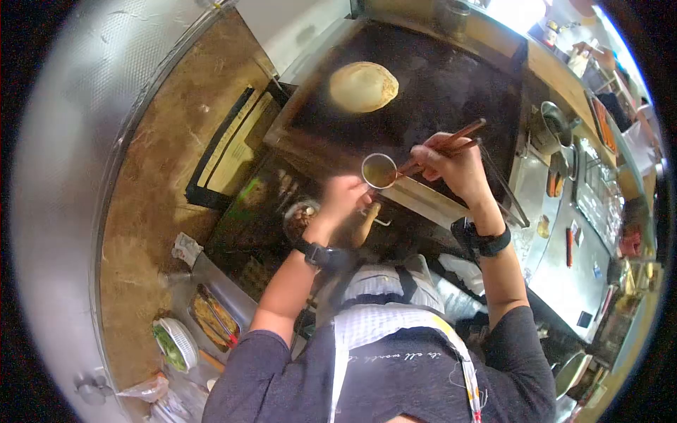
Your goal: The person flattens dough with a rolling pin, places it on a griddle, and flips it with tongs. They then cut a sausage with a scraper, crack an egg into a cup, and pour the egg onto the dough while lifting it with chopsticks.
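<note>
My left hand [344, 199], a little blurred, is closed on a small round cup [368, 185] with yellowish liquid inside. Chopsticks [465, 131] are gripped in my right hand [455, 166], and their lower ends reach the cup's right side. Both hands are over the front edge of a dark flat griddle [444, 84]. Toward the griddle's back left lies a round pale pancake [361, 86], browned along its right side. Below the cup, a light-coloured handle-like piece [368, 224] is partly hidden and cannot be made out.
Left of my left hand stands a bowl of brown pieces [300, 220]. At lower left are a food tray [194, 310] with tongs and a white basket [185, 345] of greens. A metal counter [557, 282] with utensils runs along the right; a brown worktop [151, 176] lies left.
</note>
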Action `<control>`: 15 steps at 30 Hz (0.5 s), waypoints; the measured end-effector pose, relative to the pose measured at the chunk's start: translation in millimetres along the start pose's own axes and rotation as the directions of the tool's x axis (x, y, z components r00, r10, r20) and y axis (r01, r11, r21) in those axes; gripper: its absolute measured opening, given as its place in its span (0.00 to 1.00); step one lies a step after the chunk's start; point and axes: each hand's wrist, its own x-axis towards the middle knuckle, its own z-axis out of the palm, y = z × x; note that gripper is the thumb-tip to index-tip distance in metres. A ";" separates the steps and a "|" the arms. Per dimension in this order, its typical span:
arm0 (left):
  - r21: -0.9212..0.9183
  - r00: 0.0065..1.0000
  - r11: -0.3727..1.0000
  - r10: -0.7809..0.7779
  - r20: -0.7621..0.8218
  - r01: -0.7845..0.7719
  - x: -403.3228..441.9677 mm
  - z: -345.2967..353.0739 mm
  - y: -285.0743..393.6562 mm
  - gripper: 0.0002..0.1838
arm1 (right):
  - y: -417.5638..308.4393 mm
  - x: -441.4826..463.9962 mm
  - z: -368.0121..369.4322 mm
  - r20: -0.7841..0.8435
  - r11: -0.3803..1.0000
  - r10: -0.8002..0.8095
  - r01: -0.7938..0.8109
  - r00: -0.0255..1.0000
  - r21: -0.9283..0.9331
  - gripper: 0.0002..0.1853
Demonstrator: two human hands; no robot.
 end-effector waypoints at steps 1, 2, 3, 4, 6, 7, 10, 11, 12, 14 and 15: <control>0.006 1.000 1.000 -0.003 -0.001 0.003 4.6 -2.0 2.5 0.08 | 1.5 2.9 1.6 -0.011 1.000 0.013 -0.013 1.000 0.000 0.08; -0.016 1.000 1.000 0.006 -0.008 -0.006 8.6 -4.6 4.9 0.09 | 2.8 6.3 3.2 -0.115 0.997 0.003 0.006 0.993 0.079 0.09; -0.016 1.000 1.000 0.001 0.010 -0.001 13.4 -9.2 7.7 0.09 | 4.2 9.8 4.9 -0.218 0.988 0.000 0.034 0.976 0.153 0.10; 0.014 1.000 1.000 0.015 0.025 -0.016 15.0 -13.5 17.5 0.09 | 4.1 12.2 1.2 -0.072 0.998 0.027 -0.023 0.997 0.062 0.12; 0.032 0.998 0.999 0.029 0.064 -0.031 26.7 -23.3 18.5 0.09 | 4.1 19.9 9.4 -0.142 0.986 0.039 -0.015 0.989 0.166 0.12; 0.031 0.997 0.999 0.029 0.077 -0.031 33.4 -28.6 18.2 0.09 | 3.2 26.3 14.1 -0.203 0.964 0.038 0.018 0.978 0.266 0.12; -0.027 0.996 0.999 0.030 0.088 -0.028 49.6 -44.1 18.3 0.10 | 1.0 39.9 23.3 -0.233 0.997 0.025 -0.006 0.972 0.082 0.13; 0.041 0.992 0.998 0.048 0.118 -0.054 54.8 -49.9 21.3 0.10 | -1.5 43.7 27.8 -0.155 0.991 0.113 -0.100 0.981 0.089 0.13; 0.109 0.987 0.990 0.068 0.148 -0.085 60.6 -56.4 25.3 0.11 | -1.4 50.1 33.5 -0.267 0.977 0.109 -0.053 0.957 0.208 0.13; 0.117 0.985 0.987 0.090 0.149 -0.108 72.9 -68.2 29.8 0.11 | -4.3 60.2 41.0 -0.353 0.995 0.040 -0.004 0.935 0.101 0.13; 0.129 0.983 0.983 0.107 0.146 -0.127 78.5 -73.8 31.6 0.11 | -2.8 63.1 42.7 -0.333 0.998 0.069 -0.061 0.940 0.035 0.13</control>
